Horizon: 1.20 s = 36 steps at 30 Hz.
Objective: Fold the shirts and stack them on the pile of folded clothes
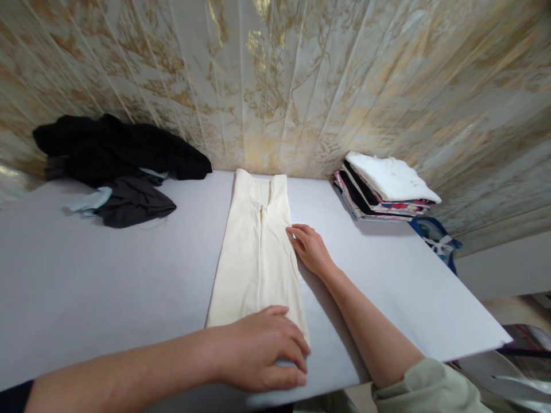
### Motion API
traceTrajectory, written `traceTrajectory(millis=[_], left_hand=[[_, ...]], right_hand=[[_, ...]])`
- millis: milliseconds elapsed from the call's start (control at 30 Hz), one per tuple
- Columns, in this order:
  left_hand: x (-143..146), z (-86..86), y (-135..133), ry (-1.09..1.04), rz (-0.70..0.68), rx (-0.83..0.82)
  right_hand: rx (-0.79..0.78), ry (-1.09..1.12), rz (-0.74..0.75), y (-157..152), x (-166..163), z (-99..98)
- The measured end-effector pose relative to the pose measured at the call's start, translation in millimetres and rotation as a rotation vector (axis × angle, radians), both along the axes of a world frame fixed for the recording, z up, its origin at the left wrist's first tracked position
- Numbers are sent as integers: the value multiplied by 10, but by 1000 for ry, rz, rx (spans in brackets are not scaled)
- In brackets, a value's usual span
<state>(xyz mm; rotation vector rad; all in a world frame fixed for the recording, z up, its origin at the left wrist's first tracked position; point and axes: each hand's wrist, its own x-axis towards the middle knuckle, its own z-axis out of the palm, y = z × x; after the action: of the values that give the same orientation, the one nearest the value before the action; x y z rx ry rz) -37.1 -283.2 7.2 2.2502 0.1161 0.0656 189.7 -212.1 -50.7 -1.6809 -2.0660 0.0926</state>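
A cream garment [256, 252] lies folded lengthwise in a long strip down the middle of the white table [107, 275]. My left hand [262, 347] rests palm down on the strip's near end, fingers curled over its edge by the table's front. My right hand [310, 246] lies on the strip's right edge about halfway along, fingers stretched and close together, pressing the cloth flat.
A heap of black and grey clothes [116, 166] lies at the back left against the marbled wall. A stack of folded clothes [385, 186] topped by a white piece stands at the back right. A blue bag [437, 238] sits beyond the table's right edge.
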Motion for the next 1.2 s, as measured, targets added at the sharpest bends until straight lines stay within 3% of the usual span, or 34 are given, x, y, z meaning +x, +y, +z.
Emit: traceTrajectory(millis=[100,267,367,500,700,967,1200], left_hand=[[-11,20,130,-56,100,-8],[-156,-237,850,-21,738,474],[-285,-418,1223,159,919,652],[-334,-533,1383,304,920,677],[-172,-511,1581,238,911,700],[-11,-662,1945,174,866,709],[6,-589,2047,225,849,685]], right_hand=[[12,10,9,4,10,-26],[44,-4,-59,-39,-76,17],[39,-25,-19,-31,-245,104],[11,-27,53,147,-536,155],[-107,-119,-102,532,-807,6],[-111,-221,-113,661,-750,-41],[-89,-186,-107,809,-680,-58]])
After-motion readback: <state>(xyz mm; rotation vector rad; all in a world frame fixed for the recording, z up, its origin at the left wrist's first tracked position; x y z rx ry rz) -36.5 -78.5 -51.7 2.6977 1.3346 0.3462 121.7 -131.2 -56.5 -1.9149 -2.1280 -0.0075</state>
